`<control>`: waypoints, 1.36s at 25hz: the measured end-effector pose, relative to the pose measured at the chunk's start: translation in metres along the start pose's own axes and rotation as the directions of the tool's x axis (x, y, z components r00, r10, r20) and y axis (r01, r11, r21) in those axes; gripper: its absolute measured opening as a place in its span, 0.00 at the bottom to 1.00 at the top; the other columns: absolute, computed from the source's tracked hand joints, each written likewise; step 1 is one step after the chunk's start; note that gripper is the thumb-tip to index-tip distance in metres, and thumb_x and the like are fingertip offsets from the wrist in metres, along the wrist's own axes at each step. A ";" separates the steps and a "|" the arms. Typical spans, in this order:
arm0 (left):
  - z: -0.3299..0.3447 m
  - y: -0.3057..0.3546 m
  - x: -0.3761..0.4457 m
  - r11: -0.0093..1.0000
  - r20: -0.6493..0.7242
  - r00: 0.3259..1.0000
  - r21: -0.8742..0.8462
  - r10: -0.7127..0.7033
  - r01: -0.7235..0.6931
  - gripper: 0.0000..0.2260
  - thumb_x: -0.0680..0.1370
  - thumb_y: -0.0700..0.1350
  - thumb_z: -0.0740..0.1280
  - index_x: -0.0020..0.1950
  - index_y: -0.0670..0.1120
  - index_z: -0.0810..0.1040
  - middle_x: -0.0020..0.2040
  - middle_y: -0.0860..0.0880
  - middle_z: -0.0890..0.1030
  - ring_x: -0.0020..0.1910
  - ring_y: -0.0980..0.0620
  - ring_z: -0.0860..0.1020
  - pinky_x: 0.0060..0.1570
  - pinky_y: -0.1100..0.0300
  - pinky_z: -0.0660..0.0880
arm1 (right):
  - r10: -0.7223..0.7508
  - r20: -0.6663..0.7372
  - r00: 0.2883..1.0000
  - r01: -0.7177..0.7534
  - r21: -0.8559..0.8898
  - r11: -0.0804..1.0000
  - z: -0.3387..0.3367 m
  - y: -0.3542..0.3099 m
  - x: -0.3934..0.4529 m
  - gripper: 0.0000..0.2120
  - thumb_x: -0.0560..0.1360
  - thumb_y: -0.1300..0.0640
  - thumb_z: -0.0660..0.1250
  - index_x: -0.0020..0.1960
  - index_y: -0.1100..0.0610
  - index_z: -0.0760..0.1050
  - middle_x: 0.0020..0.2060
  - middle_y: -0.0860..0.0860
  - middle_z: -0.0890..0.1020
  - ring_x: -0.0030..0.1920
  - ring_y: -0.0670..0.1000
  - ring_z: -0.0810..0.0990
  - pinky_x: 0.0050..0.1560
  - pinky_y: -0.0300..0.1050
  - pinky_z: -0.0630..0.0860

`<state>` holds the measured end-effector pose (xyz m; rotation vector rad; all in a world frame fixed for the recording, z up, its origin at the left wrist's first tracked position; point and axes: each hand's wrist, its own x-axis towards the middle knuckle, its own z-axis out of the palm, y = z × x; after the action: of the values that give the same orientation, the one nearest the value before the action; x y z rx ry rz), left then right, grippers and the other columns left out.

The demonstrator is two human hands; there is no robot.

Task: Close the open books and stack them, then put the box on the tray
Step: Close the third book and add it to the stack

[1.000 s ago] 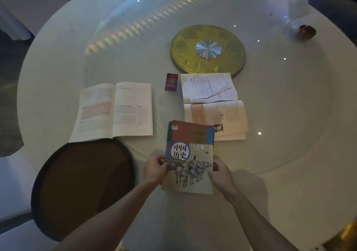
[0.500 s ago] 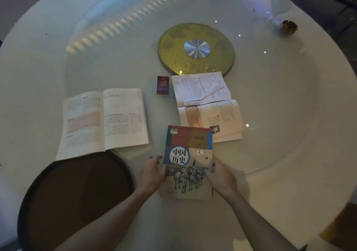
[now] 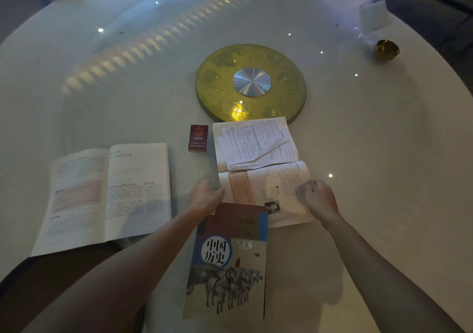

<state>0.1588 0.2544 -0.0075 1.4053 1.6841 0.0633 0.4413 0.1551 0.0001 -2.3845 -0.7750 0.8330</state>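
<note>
The dark round tray [image 3: 51, 276] is sitting at the near left edge of the counter [image 3: 384, 153]. Only part of it is showing, and nothing is visible in that part. The near edge of the left open book [image 3: 107, 197] is reaching the tray's far rim, and the book is lying flat with both pages facing up.

The left hand [image 3: 204, 199] is hovering just beyond the far left corner of the closed book [image 3: 227, 261]. Its fingers are loosely curled and pointing toward the right open book [image 3: 266, 194]. It is not gripping anything visible; whether it is touching the page edge cannot be determined.

The closed book is lying cover up on the counter, near the person. Its far edge is overlapping the near edge of the right open book.

The small dark red box [image 3: 198, 138] is lying flat on the counter, outside the tray, between the two open books and just beside the loose papers [image 3: 253, 143]. These papers are lying on the far page of the right open book.

The right hand [image 3: 317, 197] is hovering over the right page of that book, curled into a loose fist. Nothing is visible inside it.

A yellow disc [image 3: 250, 84] is sitting beyond the papers.
</note>
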 end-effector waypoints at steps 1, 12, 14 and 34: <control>0.006 0.005 0.006 1.000 0.001 1.000 0.008 0.002 -0.002 0.16 0.79 0.51 0.66 0.60 0.39 0.78 0.55 0.41 0.83 0.49 0.45 0.82 0.51 0.49 0.81 | 0.027 0.036 0.999 -0.027 0.009 1.000 0.001 0.001 0.007 0.13 0.81 0.57 0.60 0.55 0.64 0.79 0.52 0.61 0.83 0.52 0.60 0.80 0.48 0.46 0.72; 0.046 0.062 0.027 0.968 0.027 0.984 -0.187 0.178 -0.170 0.10 0.79 0.46 0.68 0.60 0.52 0.81 0.47 0.54 0.82 0.37 0.60 0.77 0.27 0.73 0.68 | 0.256 0.082 0.963 -0.269 0.270 0.925 -0.031 0.035 0.051 0.10 0.76 0.59 0.62 0.55 0.60 0.76 0.52 0.58 0.82 0.52 0.60 0.83 0.51 0.59 0.82; 0.053 0.078 0.027 0.945 0.097 0.976 -0.284 0.195 -0.161 0.09 0.80 0.46 0.67 0.59 0.56 0.79 0.51 0.53 0.82 0.43 0.58 0.80 0.35 0.66 0.74 | 0.278 0.058 0.959 -0.281 0.330 0.901 -0.043 0.044 0.052 0.07 0.77 0.59 0.62 0.52 0.59 0.76 0.50 0.57 0.83 0.50 0.59 0.84 0.41 0.51 0.82; 0.078 0.069 -0.038 0.920 0.324 0.943 -0.387 0.071 0.063 0.20 0.74 0.39 0.74 0.64 0.49 0.77 0.54 0.43 0.84 0.52 0.44 0.84 0.49 0.47 0.83 | 0.288 0.247 0.925 -0.369 0.765 0.528 -0.089 0.127 -0.044 0.20 0.76 0.73 0.65 0.61 0.54 0.77 0.54 0.61 0.86 0.43 0.56 0.89 0.38 0.51 0.86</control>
<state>0.2596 0.2098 0.0077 1.0475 1.2993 0.1498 0.5169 0.0128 0.0021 -1.6477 0.0999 1.1423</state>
